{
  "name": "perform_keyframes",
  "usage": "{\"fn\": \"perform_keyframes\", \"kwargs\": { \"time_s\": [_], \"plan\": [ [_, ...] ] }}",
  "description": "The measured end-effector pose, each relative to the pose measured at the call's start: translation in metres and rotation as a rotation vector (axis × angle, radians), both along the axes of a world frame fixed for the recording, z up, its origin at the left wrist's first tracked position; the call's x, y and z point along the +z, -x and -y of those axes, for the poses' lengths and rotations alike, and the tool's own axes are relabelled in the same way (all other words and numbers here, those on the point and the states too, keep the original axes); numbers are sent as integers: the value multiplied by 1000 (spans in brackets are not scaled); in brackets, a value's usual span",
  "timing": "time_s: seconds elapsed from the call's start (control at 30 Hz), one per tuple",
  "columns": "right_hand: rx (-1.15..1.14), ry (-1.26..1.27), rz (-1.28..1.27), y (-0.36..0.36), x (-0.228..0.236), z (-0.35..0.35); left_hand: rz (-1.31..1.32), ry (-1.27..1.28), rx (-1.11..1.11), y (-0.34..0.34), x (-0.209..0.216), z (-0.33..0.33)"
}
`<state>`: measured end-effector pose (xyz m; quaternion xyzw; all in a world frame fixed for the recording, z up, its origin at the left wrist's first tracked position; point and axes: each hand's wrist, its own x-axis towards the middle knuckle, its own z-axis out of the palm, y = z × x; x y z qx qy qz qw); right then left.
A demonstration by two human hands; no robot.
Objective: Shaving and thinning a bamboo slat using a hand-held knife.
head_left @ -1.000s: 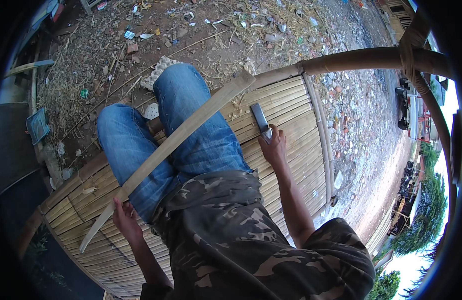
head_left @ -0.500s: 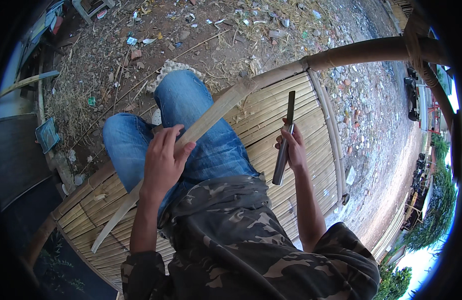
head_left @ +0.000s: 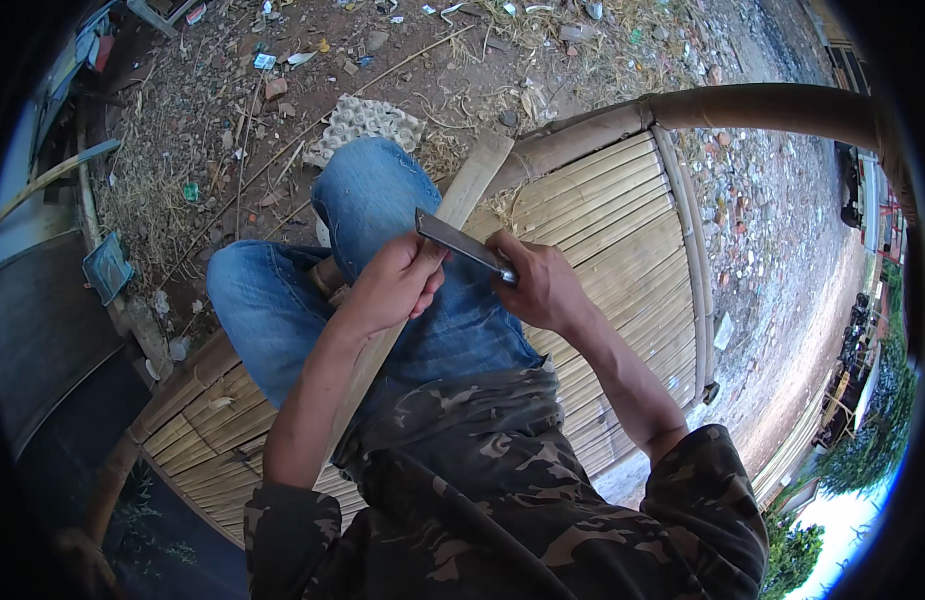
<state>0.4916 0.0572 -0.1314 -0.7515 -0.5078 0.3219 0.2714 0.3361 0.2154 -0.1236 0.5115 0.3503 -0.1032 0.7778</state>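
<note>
A long, flat bamboo strip (head_left: 474, 182) lies slantwise over my jeans-covered legs, its far end past my knee and its near part passing under my left forearm. My left hand (head_left: 394, 285) is closed around the middle of it. In my right hand (head_left: 538, 282) is a knife (head_left: 464, 247) with a dark, square-ended blade, the fingers wrapped around its handle and hiding most of it. The blade crosses above the strip, close to my left thumb. Whether its edge touches the wood I cannot tell.
I sit on a slatted bamboo bench (head_left: 612, 240) framed by a thick bamboo pole (head_left: 762, 105). A grey egg tray (head_left: 367, 125) lies on the littered ground beyond my knee. At the left hangs a blue plastic piece (head_left: 108, 268) near a dark panel (head_left: 57, 320).
My right hand has brought the knife leftward, from above the bench to over the strip, and its blade now points left. My left hand has shifted right and tightened around the strip, which is now steeper.
</note>
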Motion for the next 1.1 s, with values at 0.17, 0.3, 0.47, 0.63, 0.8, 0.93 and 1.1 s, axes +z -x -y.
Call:
{"fn": "perform_keyframes", "kwargs": {
  "time_s": [0.17, 0.3, 0.47, 0.63, 0.8, 0.93, 1.1],
  "plan": [
    [-89, 85, 240, -18, -7, -23, 53, 35, 176, 0, -8, 10],
    [-8, 57, 75, -9, -11, -22, 29, 157, 220, -2, -2, 1],
    [-43, -4, 136, -18, -5, -38, 44, 256, 240, 3, 1, -4],
    [-96, -20, 301, -28, -12, -50, 26, 187, 231, 3, 0, -4],
    [-100, 31, 256, -23, -8, -54, 10, 155, 227, 6, -3, -2],
    [-113, 34, 279, -37, -8, -58, 5, 57, 209, 5, 1, 2],
    [79, 38, 272, -33, -4, -56, -31, -52, 202, 2, 5, 8]
  ]
}}
